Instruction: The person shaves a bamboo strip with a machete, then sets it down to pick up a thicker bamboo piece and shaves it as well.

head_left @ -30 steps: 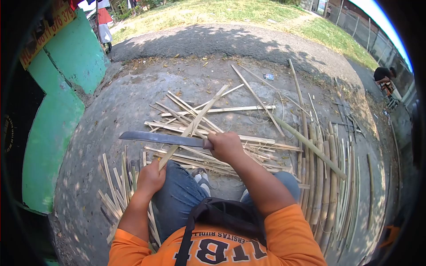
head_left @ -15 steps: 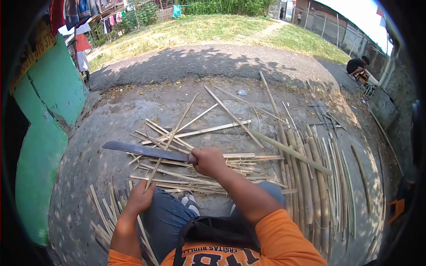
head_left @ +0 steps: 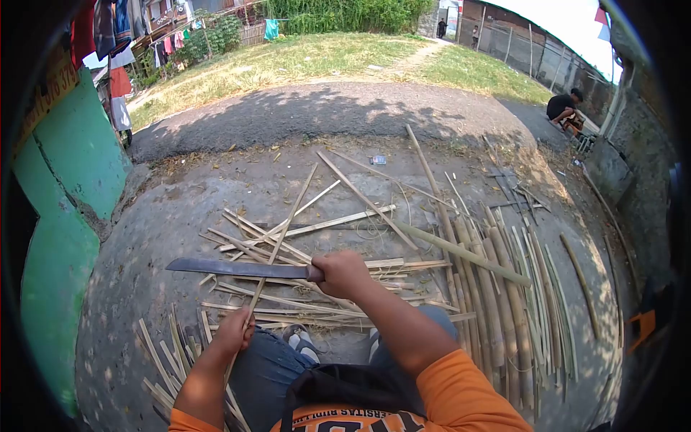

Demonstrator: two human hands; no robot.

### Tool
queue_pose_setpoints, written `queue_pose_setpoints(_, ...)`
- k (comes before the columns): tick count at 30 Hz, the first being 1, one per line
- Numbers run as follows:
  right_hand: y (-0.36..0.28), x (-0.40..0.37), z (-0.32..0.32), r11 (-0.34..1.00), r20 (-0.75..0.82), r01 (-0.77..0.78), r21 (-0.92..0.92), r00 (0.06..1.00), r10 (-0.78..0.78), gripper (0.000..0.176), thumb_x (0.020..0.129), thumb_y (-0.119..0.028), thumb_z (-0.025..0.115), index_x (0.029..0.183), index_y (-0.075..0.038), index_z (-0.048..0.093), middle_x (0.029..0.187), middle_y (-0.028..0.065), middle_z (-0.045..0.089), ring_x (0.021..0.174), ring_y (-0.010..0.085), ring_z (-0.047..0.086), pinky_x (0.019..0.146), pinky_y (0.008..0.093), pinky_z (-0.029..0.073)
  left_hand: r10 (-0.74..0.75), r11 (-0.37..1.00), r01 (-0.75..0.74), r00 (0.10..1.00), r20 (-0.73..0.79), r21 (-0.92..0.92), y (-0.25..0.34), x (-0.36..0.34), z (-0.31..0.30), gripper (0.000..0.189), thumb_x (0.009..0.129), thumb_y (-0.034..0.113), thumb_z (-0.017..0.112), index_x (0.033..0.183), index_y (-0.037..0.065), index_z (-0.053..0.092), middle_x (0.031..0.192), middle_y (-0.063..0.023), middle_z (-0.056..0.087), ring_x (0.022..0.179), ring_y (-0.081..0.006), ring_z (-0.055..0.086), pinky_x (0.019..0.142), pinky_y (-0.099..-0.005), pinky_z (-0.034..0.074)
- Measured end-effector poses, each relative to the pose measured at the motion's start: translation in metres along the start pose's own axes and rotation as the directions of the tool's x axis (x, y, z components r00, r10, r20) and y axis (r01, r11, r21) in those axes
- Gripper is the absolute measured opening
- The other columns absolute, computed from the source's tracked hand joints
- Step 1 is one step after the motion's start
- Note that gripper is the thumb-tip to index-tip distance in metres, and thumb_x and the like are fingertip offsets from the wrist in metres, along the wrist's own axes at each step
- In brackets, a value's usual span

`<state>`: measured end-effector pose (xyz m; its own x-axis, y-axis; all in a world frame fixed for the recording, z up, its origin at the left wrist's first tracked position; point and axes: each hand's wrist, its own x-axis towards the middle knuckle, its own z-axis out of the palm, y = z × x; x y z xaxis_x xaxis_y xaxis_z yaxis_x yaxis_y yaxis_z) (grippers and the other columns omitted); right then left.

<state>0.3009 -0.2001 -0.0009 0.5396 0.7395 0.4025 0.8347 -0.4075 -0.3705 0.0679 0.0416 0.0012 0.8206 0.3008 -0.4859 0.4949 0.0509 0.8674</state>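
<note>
My right hand (head_left: 342,274) grips the handle of a long dark machete (head_left: 237,268), its blade pointing left and lying across a thin bamboo strip (head_left: 282,230). My left hand (head_left: 235,332) holds the near end of that strip above my left knee. The strip slants up and away toward the far ground. Below the blade lie several split bamboo strips (head_left: 302,306) scattered on the concrete.
A pile of wider bamboo slats (head_left: 504,302) lies to my right, more short strips (head_left: 169,353) at my left. A green wall (head_left: 65,216) stands at the left. Another person (head_left: 561,108) crouches far off at the right by a fence.
The view has tilted up a little. The machete has dropped lower and more level, and the strip in my left hand has slid farther out under the blade.
</note>
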Motion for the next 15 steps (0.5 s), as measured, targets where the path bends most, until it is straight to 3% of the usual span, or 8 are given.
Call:
queue_pose_setpoints(3,-0.008,0.004,0.001,0.999,0.030,0.042,-0.003,0.999,-0.042,0.015,0.075,-0.021,0.073,0.086,-0.014,0.067,0.079,0.0095,0.072,0.077,0.0348,0.071,0.068,0.0497,0.055,0.140,0.990,-0.131,0.975,-0.171,0.058,-0.036,0.004,0.011,0.042,0.111,0.039,0.043,0.084,0.010,0.056,0.065,0.0011,0.049,0.057,-0.0091,0.046,0.049,-0.0278,0.035)
queue_pose_setpoints(4,-0.009,0.004,0.004,0.999,0.009,0.047,-0.002,0.999,-0.047,0.014,0.074,-0.021,0.073,0.085,-0.014,0.067,0.078,0.0094,0.072,0.076,0.0348,0.071,0.068,0.0498,0.055,0.290,0.952,-0.257,0.931,-0.224,0.163,-0.044,0.007,0.013,0.042,0.112,0.037,0.044,0.085,0.008,0.058,0.066,0.0015,0.049,0.059,-0.0092,0.047,0.054,-0.0286,0.036)
queue_pose_setpoints(7,-0.002,0.007,0.012,0.998,-0.040,0.053,-0.024,0.998,-0.054,0.014,0.074,-0.021,0.073,0.084,-0.014,0.067,0.077,0.0094,0.072,0.074,0.0348,0.071,0.067,0.0496,0.055,0.341,0.934,-0.288,0.893,-0.294,0.211,-0.050,0.006,0.015,0.043,0.112,0.035,0.044,0.088,0.004,0.061,0.067,-0.0023,0.054,0.061,-0.0131,0.052,0.059,-0.0328,0.041)
queue_pose_setpoints(10,0.009,0.007,0.010,0.998,-0.091,0.023,-0.064,0.995,-0.029,0.013,0.076,-0.022,0.073,0.083,-0.014,0.067,0.076,0.0107,0.071,0.072,0.0362,0.070,0.066,0.0498,0.055,0.490,0.834,-0.336,0.816,-0.306,0.438,-0.043,0.001,0.026,0.042,0.111,0.032,0.046,0.092,0.000,0.065,0.071,-0.0112,0.062,0.064,-0.0243,0.060,0.062,-0.0393,0.046)
queue_pose_setpoints(12,0.020,0.005,0.009,0.996,-0.162,-0.017,-0.086,0.987,0.002,0.013,0.079,-0.023,0.073,0.081,-0.013,0.065,0.075,0.0123,0.069,0.070,0.0389,0.068,0.064,0.0509,0.054,0.505,0.789,-0.337,0.832,-0.230,0.514,-0.041,-0.001,0.024,0.040,0.111,0.030,0.046,0.097,-0.002,0.066,0.075,-0.0177,0.066,0.067,-0.0329,0.064,0.064,-0.0434,0.048)
queue_pose_setpoints(15,0.027,0.005,0.015,0.960,-0.263,-0.278,-0.034,0.929,0.259,0.014,0.084,-0.024,0.071,0.082,-0.012,0.065,0.076,0.0148,0.069,0.073,0.0404,0.068,0.065,0.0530,0.054,0.511,0.748,-0.341,0.843,-0.167,0.570,-0.028,-0.005,0.029,0.038,0.107,0.033,0.054,0.102,-0.003,0.066,0.079,-0.0230,0.068,0.073,-0.0407,0.067,0.067,-0.0466,0.050)
